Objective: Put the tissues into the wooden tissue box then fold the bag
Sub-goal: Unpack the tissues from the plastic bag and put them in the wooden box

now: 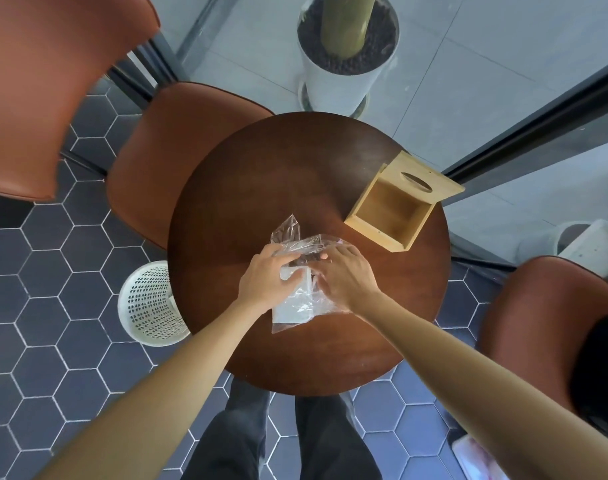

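A clear plastic bag (288, 233) lies in the middle of the round dark wooden table (247, 181), with a white stack of tissues (295, 303) inside it. My left hand (266, 277) grips the bag's open mouth on the left. My right hand (345, 275) grips the bag on the right side, fingers curled into the plastic. The light wooden tissue box (389, 216) stands open and empty at the table's right, its lid with an oval slot (416, 181) leaning behind it.
Three brown chairs surround the table: far left (53, 81), behind (164, 150) and right (544, 323). A white perforated bin (146, 303) stands on the hexagon-tiled floor at the left. A white planter (344, 57) sits beyond the table. My legs are under the near edge.
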